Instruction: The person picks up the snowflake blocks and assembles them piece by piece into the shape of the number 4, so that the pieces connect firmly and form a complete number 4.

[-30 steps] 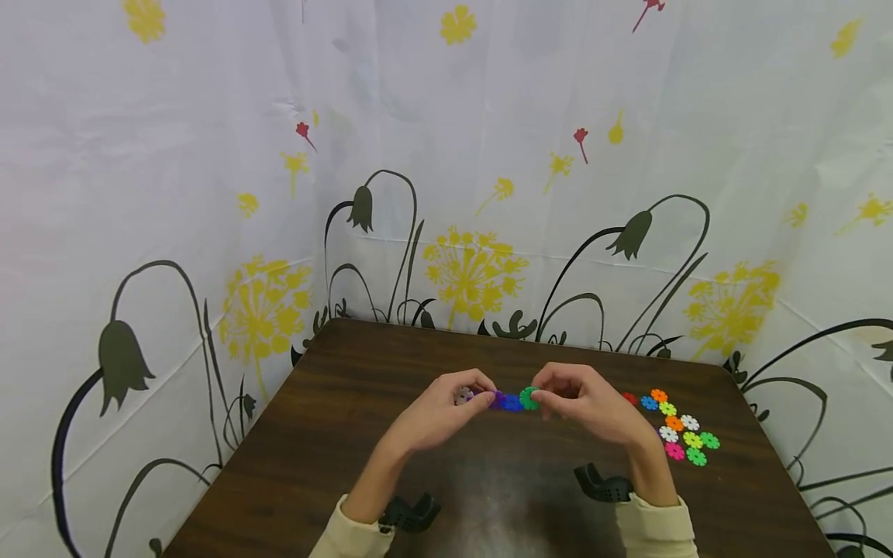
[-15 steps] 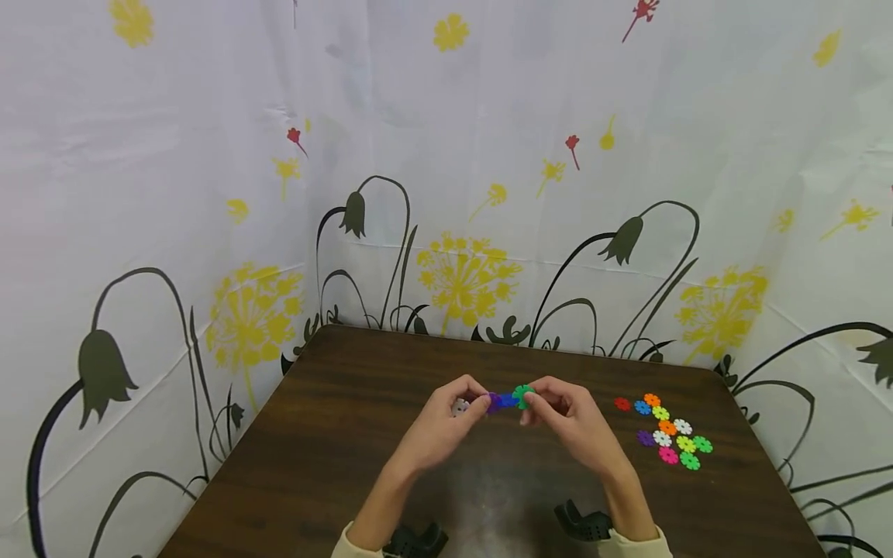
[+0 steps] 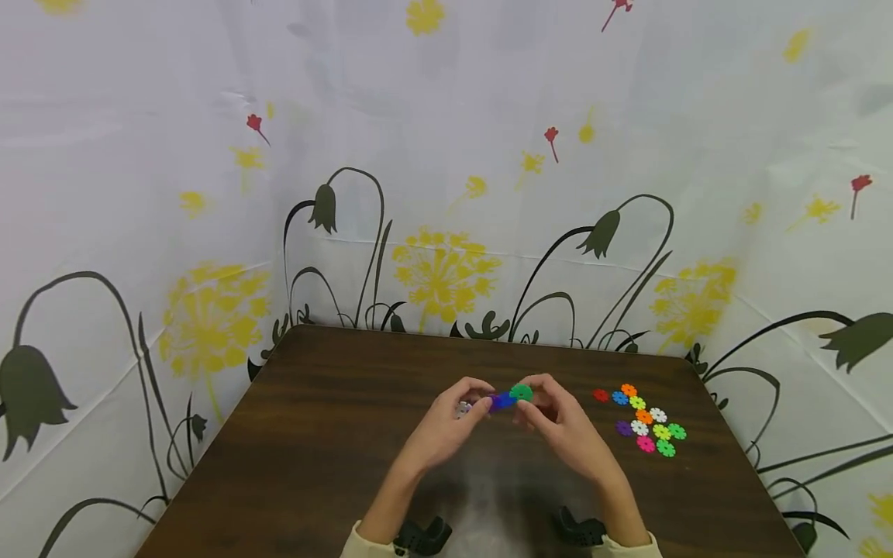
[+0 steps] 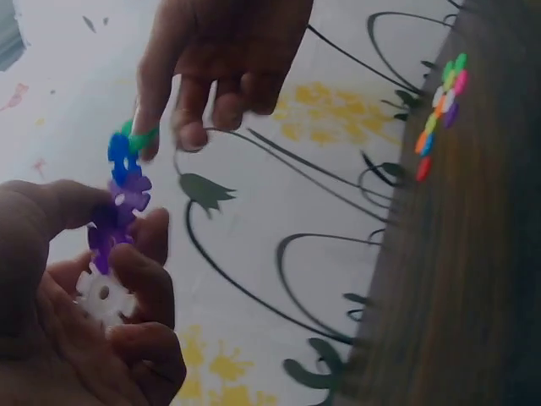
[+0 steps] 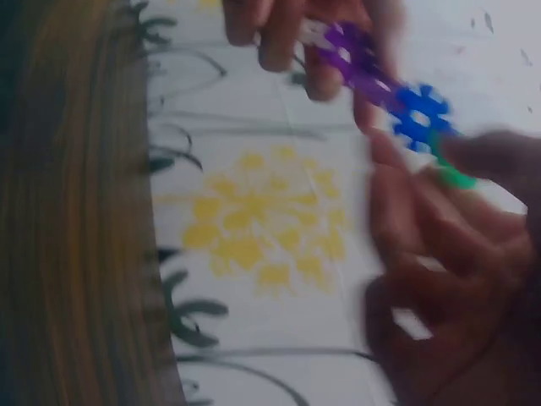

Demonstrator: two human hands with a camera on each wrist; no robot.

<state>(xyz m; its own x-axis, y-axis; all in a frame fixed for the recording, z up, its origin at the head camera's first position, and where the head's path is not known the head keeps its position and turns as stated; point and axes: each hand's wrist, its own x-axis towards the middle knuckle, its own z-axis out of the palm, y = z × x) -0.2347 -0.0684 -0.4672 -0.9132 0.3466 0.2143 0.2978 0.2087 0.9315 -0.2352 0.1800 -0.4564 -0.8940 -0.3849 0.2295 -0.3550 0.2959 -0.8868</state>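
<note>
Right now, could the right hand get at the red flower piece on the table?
Probably yes: the red flower piece lies to the right of the right hand, with nothing visible between them. That hand pinches the green piece, though, so it might have to let go first.

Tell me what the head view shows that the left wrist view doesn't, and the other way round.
Only the head view: the cream sleeve cuffs and the black wrist gadgets.

Only the left wrist view: the palm side of the left hand, and the two purple discs told apart; from the head they blur into one patch.

Both: the white disc, blue disc and green disc, the right hand at the green one, loose discs on the table, and the flowered cloth.
</note>
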